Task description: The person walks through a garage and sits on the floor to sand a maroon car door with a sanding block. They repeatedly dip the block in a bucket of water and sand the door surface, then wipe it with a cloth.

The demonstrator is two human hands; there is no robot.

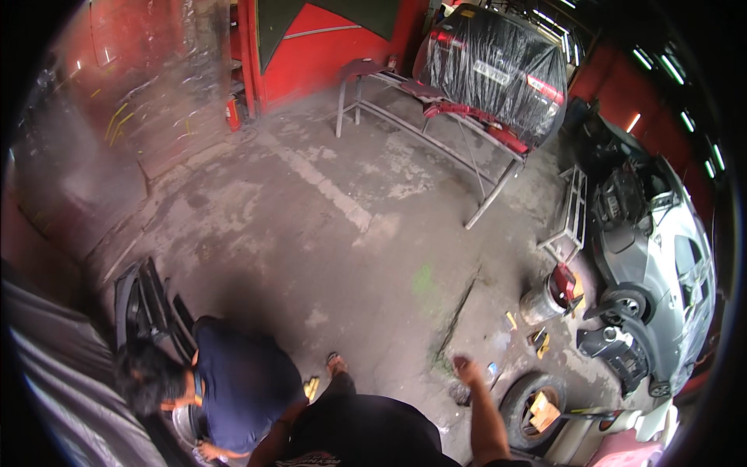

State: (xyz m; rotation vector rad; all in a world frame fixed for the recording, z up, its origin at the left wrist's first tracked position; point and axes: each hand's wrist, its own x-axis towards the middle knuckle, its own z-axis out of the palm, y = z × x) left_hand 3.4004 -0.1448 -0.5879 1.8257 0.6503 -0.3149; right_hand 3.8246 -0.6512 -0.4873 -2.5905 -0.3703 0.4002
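My right hand (467, 370) hangs out over the concrete floor at the lower right, with the bare forearm coming up from the lower edge. Its fingers are too small and dim to make out, and no held object shows. Just beside it on the floor lies a small blue-and-white item (492, 369), apart from the hand as far as I can see. Only a bit of my left arm (271, 445) appears at the lower edge. My left hand is out of sight, hidden behind the co-worker or below the picture.
Close on my left a co-worker (245, 381) in a dark blue shirt bends beside black car panels (144, 300). To the right are a tyre (513, 412) with yellow blocks, a bucket (538, 305) and a grey car (657, 265). Ahead stands a metal rack (412, 132) before a plastic-wrapped car (494, 74).
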